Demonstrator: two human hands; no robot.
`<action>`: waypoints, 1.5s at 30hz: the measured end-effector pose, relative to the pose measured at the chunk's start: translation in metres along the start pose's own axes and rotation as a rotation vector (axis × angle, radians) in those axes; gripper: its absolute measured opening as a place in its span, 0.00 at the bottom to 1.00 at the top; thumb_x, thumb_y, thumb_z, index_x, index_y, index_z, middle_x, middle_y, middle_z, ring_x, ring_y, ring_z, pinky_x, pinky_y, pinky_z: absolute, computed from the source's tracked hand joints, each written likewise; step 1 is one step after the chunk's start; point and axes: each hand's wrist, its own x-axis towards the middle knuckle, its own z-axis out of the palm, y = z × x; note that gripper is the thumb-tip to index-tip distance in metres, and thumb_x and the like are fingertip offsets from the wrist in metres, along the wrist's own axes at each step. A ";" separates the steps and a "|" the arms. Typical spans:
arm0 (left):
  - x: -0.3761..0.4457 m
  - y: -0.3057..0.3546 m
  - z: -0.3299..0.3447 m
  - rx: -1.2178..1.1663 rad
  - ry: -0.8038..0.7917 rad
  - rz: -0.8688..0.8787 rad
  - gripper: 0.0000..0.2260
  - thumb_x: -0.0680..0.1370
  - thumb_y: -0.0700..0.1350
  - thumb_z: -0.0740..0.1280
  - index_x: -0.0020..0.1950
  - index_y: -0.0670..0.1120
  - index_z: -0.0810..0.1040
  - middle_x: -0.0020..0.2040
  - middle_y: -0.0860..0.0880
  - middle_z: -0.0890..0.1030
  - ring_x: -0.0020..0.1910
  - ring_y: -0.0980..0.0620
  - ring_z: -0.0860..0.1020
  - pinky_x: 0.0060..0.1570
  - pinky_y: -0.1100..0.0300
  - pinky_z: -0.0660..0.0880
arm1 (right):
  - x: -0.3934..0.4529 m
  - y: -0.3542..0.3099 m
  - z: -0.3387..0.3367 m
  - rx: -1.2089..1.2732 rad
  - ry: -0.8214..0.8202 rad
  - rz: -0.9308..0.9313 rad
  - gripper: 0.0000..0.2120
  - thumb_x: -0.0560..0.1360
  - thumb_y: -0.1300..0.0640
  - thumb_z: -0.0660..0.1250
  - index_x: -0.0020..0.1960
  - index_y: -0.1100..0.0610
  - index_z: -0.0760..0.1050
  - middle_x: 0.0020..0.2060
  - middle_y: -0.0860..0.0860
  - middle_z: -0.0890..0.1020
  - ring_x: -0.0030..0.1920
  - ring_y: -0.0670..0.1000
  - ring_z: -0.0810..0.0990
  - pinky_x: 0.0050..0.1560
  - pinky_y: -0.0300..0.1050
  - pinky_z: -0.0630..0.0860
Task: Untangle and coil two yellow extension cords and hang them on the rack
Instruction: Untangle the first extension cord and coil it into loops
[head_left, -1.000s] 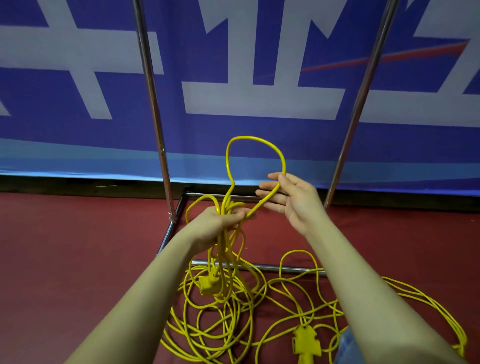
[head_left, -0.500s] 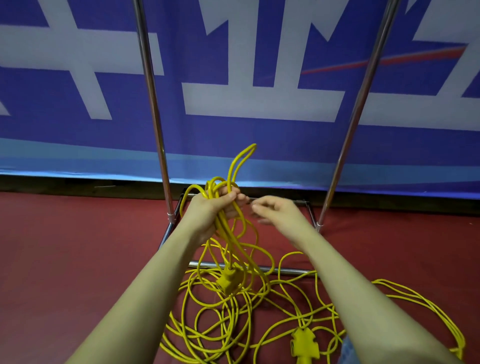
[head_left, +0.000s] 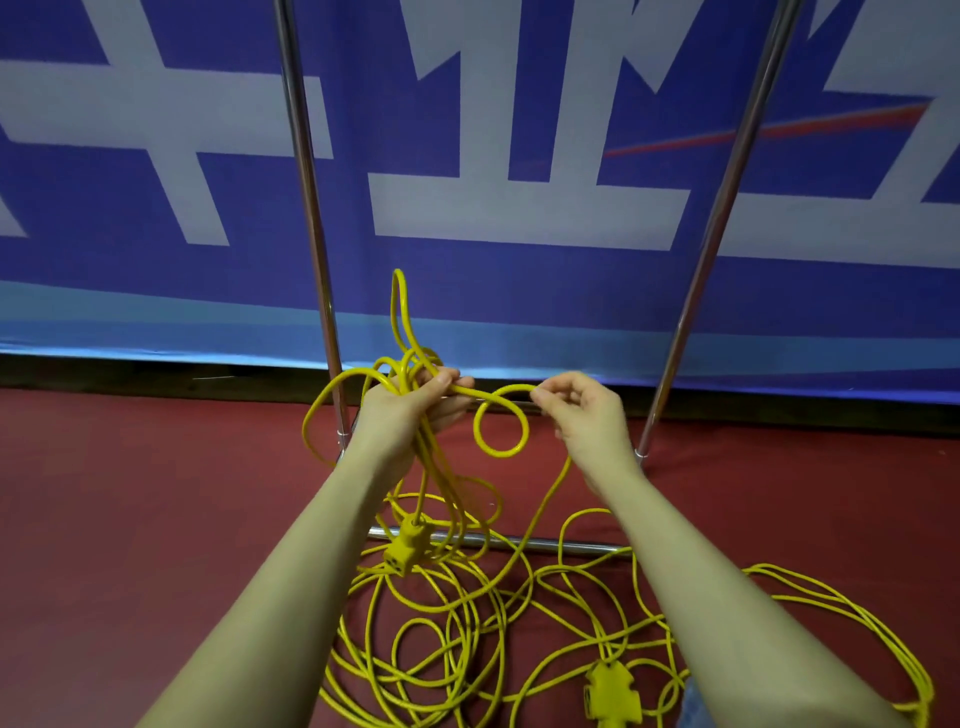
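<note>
Head view | left hand (head_left: 405, 410) grips bunched yellow cords (head_left: 415, 379) | right hand (head_left: 587, 415) pinches cord loop (head_left: 501, 421)

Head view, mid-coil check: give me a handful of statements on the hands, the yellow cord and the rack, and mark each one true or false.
1. The left hand grips a bunch of yellow cord loops. True.
2. The right hand is empty and away from the cord. False: it pinches a strand that curls into a small loop between the hands.
3. A coil already hangs on the rack. False: none shows on its poles.
4. A yellow socket block dangles under the left hand. True.
5. Much cord lies loose on the red floor. True.
</note>
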 end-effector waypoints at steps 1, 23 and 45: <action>0.000 0.001 0.000 -0.004 0.014 0.004 0.05 0.79 0.38 0.64 0.47 0.39 0.79 0.42 0.44 0.85 0.38 0.50 0.85 0.39 0.60 0.81 | 0.001 0.001 -0.001 -0.003 0.038 -0.009 0.07 0.74 0.64 0.69 0.39 0.56 0.76 0.30 0.47 0.75 0.27 0.37 0.72 0.32 0.31 0.67; 0.004 0.004 -0.006 -0.024 0.244 0.094 0.03 0.77 0.39 0.69 0.44 0.41 0.76 0.39 0.43 0.83 0.36 0.50 0.84 0.39 0.58 0.80 | -0.004 -0.008 -0.009 0.629 -0.154 0.254 0.08 0.77 0.58 0.62 0.40 0.60 0.72 0.24 0.48 0.66 0.23 0.44 0.62 0.27 0.36 0.63; -0.003 0.014 0.011 -0.158 0.048 -0.017 0.09 0.81 0.44 0.62 0.46 0.42 0.78 0.38 0.48 0.85 0.41 0.51 0.85 0.46 0.57 0.80 | 0.005 0.024 -0.016 -0.140 0.005 0.160 0.04 0.79 0.60 0.62 0.45 0.56 0.71 0.30 0.48 0.71 0.27 0.43 0.66 0.27 0.32 0.62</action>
